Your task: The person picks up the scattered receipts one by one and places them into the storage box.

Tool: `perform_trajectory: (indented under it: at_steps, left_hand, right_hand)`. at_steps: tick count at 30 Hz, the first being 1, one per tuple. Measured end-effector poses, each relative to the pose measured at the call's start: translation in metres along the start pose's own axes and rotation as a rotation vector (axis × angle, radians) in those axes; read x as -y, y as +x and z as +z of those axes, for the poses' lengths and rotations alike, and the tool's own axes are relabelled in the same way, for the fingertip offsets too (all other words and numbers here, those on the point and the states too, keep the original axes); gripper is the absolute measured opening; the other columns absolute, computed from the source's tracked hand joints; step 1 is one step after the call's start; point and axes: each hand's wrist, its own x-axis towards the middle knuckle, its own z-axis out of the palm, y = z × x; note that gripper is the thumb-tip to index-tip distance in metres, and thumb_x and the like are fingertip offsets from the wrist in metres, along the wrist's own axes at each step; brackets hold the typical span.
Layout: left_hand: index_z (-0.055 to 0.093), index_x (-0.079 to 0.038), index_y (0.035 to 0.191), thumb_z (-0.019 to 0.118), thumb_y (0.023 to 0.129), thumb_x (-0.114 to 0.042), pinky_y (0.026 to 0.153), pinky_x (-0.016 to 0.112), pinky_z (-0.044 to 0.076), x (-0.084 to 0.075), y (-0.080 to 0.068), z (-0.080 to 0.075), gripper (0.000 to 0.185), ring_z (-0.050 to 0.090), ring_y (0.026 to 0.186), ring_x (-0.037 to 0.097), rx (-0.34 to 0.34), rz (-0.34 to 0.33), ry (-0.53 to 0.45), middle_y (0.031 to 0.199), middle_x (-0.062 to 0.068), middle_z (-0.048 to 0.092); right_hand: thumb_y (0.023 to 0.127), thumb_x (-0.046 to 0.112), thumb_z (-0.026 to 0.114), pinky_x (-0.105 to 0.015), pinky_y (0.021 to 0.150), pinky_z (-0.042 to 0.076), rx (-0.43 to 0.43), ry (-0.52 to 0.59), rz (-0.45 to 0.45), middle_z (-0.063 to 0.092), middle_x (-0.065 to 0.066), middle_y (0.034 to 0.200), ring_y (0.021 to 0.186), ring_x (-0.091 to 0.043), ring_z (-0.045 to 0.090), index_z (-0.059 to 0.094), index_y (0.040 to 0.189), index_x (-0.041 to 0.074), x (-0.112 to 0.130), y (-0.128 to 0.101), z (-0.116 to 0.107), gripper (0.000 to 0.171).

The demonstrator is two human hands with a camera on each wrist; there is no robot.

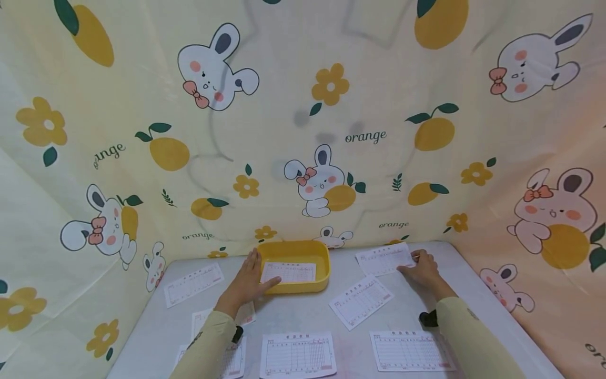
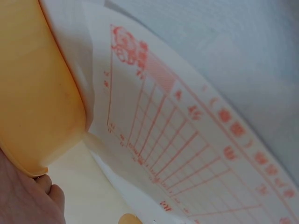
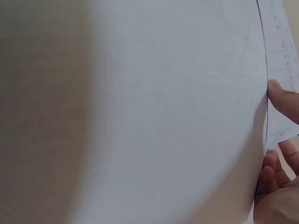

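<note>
Two forms [image 1: 298, 355] [image 1: 410, 350] lie along the table's [image 1: 303, 316] near edge, with more partly under the left sleeve. A further form [image 1: 361, 301] lies mid-table. Left hand [image 1: 248, 282] rests at the tray's [image 1: 322, 252] left rim, fingers fairly straight, thumb reaching over the near rim toward the form [image 1: 289, 272] inside; no grip is evident. Right hand [image 1: 423, 270], fingers slightly bent, touches the right edge of a form [image 1: 382, 260] near the far right corner; whether it pinches cannot be told. The tray sits at the far edge, centre.

Makeshift recording booth, not a lived-in room
Cartoon rabbit-and-orange cloth [image 1: 303, 131] walls in the grey tabletop [image 1: 303, 316] beyond both hands.
</note>
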Motion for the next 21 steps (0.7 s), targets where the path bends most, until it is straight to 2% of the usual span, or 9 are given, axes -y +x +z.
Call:
perform_trajectory:
  at_steps: [9, 14, 21]
  left_hand:
    - [0.006, 0.004, 0.169, 0.059, 0.099, -0.073, 0.133, 0.056, 0.012, -0.002, 0.0, -0.002, 0.117, 0.0, 0.166, 0.04, 0.003, 0.001, 0.005, 0.18, 0.019, -0.006]
    - [0.006, 0.004, 0.169, 0.059, 0.099, -0.072, 0.133, 0.056, 0.013, 0.0, 0.0, -0.002, 0.117, 0.001, 0.166, 0.04, -0.001, 0.009, 0.008, 0.18, 0.02, -0.006]
    - [0.008, 0.005, 0.169, 0.059, 0.099, -0.073, 0.133, 0.057, 0.014, 0.0, -0.001, -0.001, 0.117, 0.001, 0.166, 0.041, -0.005, 0.019, -0.012, 0.179, 0.02, -0.006]
  right_hand:
    - [0.099, 0.019, 0.077, -0.063, 0.113, 0.043, 0.022, 0.052, 0.016, 0.041, -0.034, 0.135, 0.122, -0.047, 0.045, 0.04, 0.14, -0.012, -0.002, 0.004, -0.008, 0.063]
    - [0.104, 0.016, 0.071, -0.063, 0.11, 0.046, 0.046, 0.076, 0.037, 0.049, -0.034, 0.132, 0.118, -0.046, 0.049, 0.048, 0.135, -0.011, 0.002, 0.004, -0.016, 0.047]
    - [0.105, 0.015, 0.068, -0.058, 0.105, 0.049, 0.03, 0.112, 0.08, 0.055, -0.03, 0.125, 0.113, -0.043, 0.051, 0.055, 0.128, -0.009, -0.001, 0.005, -0.016, 0.036]
